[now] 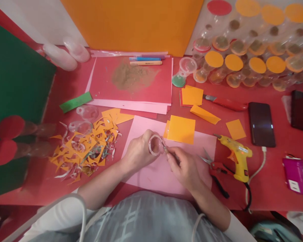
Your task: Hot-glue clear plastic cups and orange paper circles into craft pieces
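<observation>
My left hand [138,152] is wrapped around a clear, round-mouthed plastic bottle piece [155,145], its rim facing up. From the right, my right hand [183,167] pinches a slim tool [164,147] whose thin tip touches or nearly touches that rim. The tool's exact kind is too small to make out, and most of its handle is hidden by my fingers. Both hands are above a pink sheet [147,171]. Just behind them lies a stack of orange paper squares [181,129].
Orange paper scraps [83,148] are heaped at left. Red-handled snips [217,166], a yellow glue gun [238,158] and a phone [262,124] lie at right. A red utility knife [229,103] is behind them. Joined bottle pieces [249,64] stand in rows at back right.
</observation>
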The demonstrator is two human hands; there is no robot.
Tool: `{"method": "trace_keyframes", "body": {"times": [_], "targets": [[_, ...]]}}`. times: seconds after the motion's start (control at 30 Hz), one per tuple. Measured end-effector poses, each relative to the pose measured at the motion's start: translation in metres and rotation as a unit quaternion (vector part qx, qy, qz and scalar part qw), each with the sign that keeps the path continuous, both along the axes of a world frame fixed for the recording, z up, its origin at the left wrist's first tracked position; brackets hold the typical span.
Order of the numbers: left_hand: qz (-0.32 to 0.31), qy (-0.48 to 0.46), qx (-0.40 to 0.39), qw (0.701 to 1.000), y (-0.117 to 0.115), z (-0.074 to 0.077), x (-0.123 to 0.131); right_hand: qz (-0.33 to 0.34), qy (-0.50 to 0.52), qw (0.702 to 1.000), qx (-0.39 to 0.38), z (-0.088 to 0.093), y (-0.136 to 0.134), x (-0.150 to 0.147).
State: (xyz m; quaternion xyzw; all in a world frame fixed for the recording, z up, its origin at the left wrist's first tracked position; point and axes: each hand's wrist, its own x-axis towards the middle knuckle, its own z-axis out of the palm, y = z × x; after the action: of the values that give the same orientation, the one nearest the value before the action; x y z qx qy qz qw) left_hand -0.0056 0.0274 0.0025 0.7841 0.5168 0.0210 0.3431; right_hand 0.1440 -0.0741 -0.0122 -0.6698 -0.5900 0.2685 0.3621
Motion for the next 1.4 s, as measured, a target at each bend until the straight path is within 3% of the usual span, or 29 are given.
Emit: {"method": "trace_keyframes", "body": {"times": [0.27, 0.6, 1.4], "targets": [[-0.023, -0.011, 0.008, 1.000, -0.0038, -0.0027, -0.0003, -0.006, 0.020, 1.000, -0.008, 0.0008, 0.0019, 0.0002], [0.049, -0.024, 0.002, 0.998, -0.0047, -0.0018, -0.0009, -0.002, 0.008, 1.000, -0.023, 0.0042, -0.0031, 0.0028], [0.004, -0.011, 0.009, 1.000, -0.0033, -0.0015, 0.0005, -0.012, 0.019, 0.999, -0.030, 0.0034, 0.0012, 0.0007]]}}
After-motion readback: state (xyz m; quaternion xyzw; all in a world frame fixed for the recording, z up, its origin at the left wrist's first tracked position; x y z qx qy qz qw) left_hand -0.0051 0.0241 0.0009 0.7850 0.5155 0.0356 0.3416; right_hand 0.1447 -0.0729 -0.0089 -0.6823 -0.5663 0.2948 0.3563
